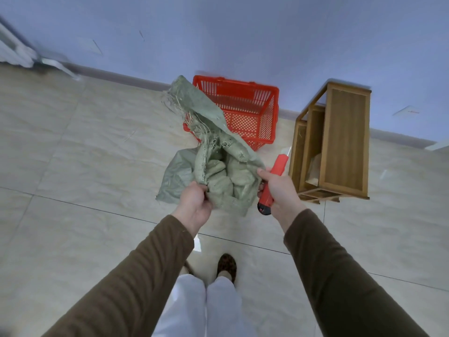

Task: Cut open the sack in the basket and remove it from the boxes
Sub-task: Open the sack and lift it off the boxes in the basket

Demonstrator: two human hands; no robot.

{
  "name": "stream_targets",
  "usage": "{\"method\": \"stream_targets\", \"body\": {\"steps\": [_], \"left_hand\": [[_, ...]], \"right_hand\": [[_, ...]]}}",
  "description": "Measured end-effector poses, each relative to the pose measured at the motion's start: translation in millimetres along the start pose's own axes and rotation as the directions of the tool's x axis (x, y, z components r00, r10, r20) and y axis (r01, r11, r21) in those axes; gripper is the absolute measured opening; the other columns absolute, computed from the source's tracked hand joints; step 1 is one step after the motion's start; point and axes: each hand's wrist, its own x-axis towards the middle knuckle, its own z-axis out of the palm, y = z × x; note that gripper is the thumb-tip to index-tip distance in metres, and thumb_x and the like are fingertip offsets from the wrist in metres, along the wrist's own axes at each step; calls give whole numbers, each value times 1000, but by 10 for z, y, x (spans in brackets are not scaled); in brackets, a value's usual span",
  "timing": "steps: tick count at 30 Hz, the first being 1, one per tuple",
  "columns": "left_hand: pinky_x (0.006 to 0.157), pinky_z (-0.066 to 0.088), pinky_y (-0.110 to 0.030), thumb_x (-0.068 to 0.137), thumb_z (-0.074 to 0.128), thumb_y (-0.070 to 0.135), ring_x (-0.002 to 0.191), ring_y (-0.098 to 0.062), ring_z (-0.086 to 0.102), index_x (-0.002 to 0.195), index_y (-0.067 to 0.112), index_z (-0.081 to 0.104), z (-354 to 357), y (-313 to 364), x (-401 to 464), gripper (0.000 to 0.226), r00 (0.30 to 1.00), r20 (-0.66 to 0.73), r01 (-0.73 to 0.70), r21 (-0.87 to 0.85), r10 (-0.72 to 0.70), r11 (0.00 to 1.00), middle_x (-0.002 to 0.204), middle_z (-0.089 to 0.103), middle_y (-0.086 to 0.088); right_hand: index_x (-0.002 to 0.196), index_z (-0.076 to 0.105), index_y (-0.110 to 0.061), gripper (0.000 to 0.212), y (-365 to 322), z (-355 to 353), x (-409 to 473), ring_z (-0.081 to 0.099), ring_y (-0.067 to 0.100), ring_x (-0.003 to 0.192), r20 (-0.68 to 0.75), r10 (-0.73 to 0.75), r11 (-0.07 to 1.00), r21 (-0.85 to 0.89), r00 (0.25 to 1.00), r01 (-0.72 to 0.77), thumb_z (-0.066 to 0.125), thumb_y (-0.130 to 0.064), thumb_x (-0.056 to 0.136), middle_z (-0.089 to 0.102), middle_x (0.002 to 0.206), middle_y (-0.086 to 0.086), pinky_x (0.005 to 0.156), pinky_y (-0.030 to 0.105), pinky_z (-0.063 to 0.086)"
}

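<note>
**Sack held up, clear of the basket**

Green woven sack (213, 164) hanging crumpled in the air in front of the red basket (245, 110), edges frayed, loose strands trailing, its mouth gaping toward the camera. Left hand (194, 203) gripping one bunched edge. Right hand (279, 188) pinching the opposite edge with thumb and fingertips while also clutching a red utility knife (271, 183), blade out. Basket sitting on the tiled floor (73, 166) by the wall; wooden boxes (340, 142) standing just beside it.

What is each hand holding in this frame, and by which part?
Left hand grips the green sack by its bunched lower edge. Right hand holds the red utility knife by its handle, its thumb also pinching the sack's right edge.
</note>
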Motion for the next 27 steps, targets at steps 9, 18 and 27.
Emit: {"method": "stream_targets", "body": {"steps": [9,18,27], "left_hand": [[110,52,-53,97,69,5,129,-36,66,140,2,64,-26,-72,7,43,960,175,131,405,-217,905,137,70,-20],[58,65,-28,94,74,-1,60,-16,77,103,2,72,-33,-225,178,10,981,195,-111,571,-3,814,76,79,-6],[72,62,-34,103,60,2,84,-33,75,115,-3,66,15,-244,130,14,969,187,-243,632,160,736,102,76,-23]], "right_hand": [[106,70,-11,15,286,-18,79,73,34,101,122,174,943,264,977,-201,57,-19,106,76,108,15,96,49,57],[115,52,-28,17,-110,-129,-240,59,4,80,11,-570,670,-573,822,472,45,-42,108,59,97,-6,72,34,56],[138,44,-23,33,14,139,-361,66,38,105,473,-76,-6,-881,878,473,47,-28,105,70,121,13,81,40,49]]}}
